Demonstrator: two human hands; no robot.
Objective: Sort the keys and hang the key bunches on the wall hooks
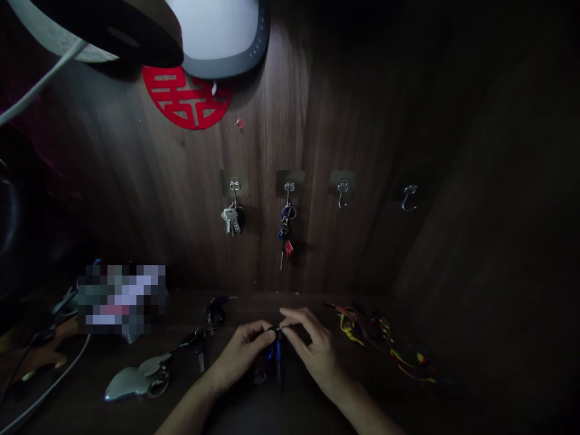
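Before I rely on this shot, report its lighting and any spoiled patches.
Head view: dim overall, right edge nearly black; same view: pixelated patch at lower left hides detail; same view: blue item at left hand and right hand looks murky.

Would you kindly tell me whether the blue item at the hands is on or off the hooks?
Off: the blue item hangs at the fingertips of the left hand and right hand, below the hooks.

L hand (248, 345): bare | R hand (318, 347): bare | f'arms (193, 399): bare, taper twd wrists (216, 376) | fngrs (306, 320) slim
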